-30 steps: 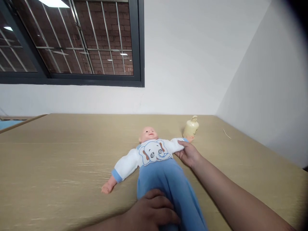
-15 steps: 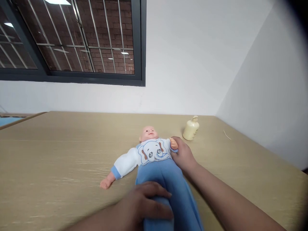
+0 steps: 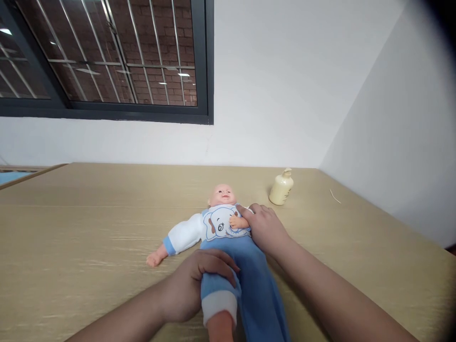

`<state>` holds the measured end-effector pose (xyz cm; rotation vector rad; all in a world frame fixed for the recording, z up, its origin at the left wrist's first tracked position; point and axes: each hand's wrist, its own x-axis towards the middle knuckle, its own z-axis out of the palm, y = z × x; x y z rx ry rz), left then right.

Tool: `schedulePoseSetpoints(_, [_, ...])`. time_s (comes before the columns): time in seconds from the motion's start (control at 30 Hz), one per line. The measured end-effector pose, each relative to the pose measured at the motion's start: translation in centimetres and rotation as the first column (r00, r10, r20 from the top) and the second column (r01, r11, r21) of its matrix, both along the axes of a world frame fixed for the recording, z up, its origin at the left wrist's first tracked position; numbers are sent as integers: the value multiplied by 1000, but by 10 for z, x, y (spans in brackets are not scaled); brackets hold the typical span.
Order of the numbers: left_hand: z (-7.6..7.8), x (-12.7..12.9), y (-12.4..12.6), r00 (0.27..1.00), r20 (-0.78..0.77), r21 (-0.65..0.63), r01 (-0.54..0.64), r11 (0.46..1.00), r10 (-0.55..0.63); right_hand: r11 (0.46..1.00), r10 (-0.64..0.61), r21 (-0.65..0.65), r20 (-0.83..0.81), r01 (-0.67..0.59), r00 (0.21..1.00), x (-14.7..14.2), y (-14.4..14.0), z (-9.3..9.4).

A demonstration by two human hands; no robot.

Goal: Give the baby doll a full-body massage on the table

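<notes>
The fingers (image 3: 217,263) of the left hand (image 3: 194,285) curl around the baby doll (image 3: 228,247) at its raised leg, gripping the blue trouser fabric just above the white cuff, thumb side hidden behind the leg. The right hand (image 3: 263,228) lies flat on the doll's chest with fingers close together and nearly straight, pinning the doll's own small arm across the elephant print on its shirt. The doll lies on its back on the tan wooden table (image 3: 89,237), head toward the far wall, its other arm stretched out to the side with the bare hand resting on the wood. A cream pump bottle (image 3: 281,187) stands upright near the doll's head, apart from it; its contents cannot be seen.
</notes>
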<state>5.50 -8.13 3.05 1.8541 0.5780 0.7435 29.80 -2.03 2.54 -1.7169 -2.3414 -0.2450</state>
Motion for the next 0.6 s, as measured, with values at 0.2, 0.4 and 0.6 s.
schedulePoseSetpoints(0.2, [-1, -1, 2, 999, 25, 38, 22, 999, -23, 1000, -4, -2, -160, 4, 987, 3, 2, -8])
schedulePoseSetpoints(0.4, [3, -4, -10, 995, -78, 180, 74, 981, -61, 995, -62, 24, -641, 100, 765, 17, 12, -31])
schedulePoseSetpoints(0.6, [-19, 6, -18, 961, -178, 376, 263, 889, -209, 990, -132, -118, -973, 83, 192, 35, 38, -59])
